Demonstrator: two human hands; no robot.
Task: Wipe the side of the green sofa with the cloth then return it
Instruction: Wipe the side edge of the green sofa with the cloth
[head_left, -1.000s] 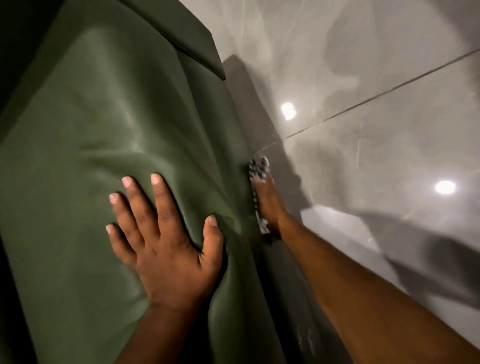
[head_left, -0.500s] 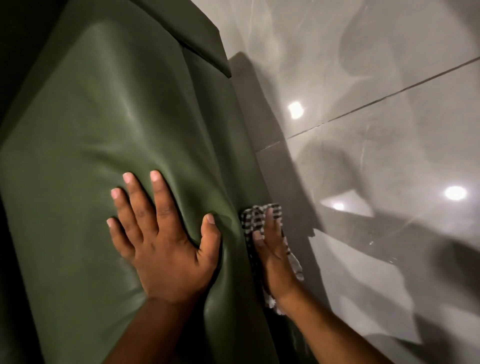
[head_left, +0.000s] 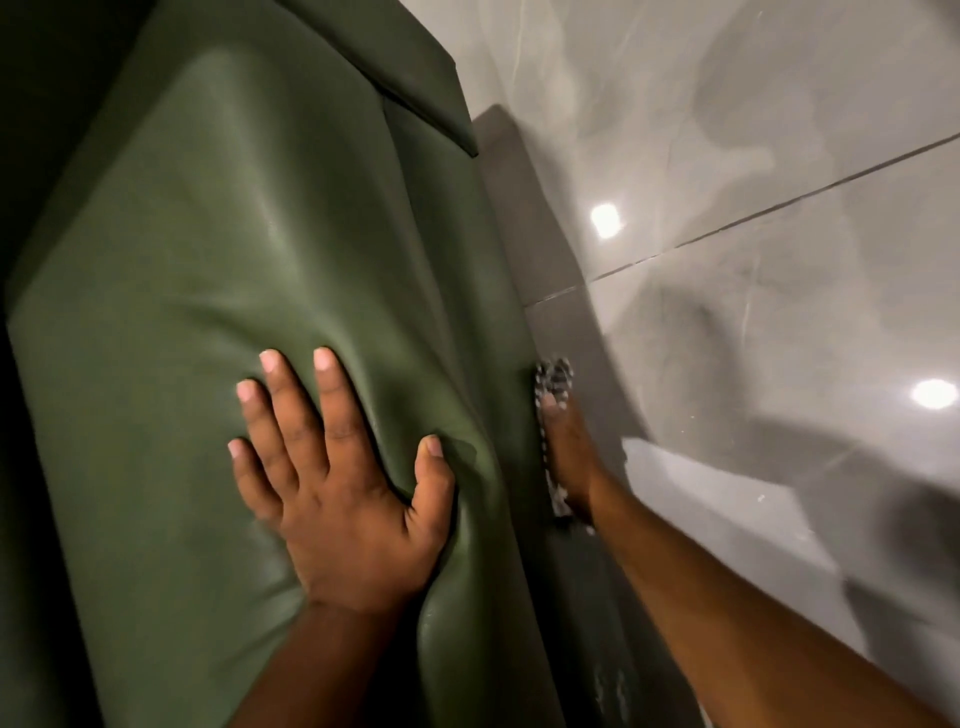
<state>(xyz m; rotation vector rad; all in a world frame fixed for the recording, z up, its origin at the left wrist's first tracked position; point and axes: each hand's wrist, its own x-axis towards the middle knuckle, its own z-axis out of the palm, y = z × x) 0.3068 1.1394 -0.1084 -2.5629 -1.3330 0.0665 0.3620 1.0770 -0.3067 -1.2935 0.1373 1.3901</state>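
Pressing flat w/ fingers spread wide, left hand (head_left: 337, 499) sits on green sofa (head_left: 208, 312) top; right hand (head_left: 569, 457) holds checked cloth (head_left: 555, 376) under its fingers vs sofa's side.

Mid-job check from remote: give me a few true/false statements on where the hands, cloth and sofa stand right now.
1. The left hand lies flat, fingers spread, on top of the green sofa. True.
2. The cloth lies dropped on the floor. False: the right hand presses it against the sofa's side.
3. The cloth is plain white. False: it is checked, dark and light.
4. The left hand holds nothing. True.
5. The floor is glossy tile showing light reflections. True.
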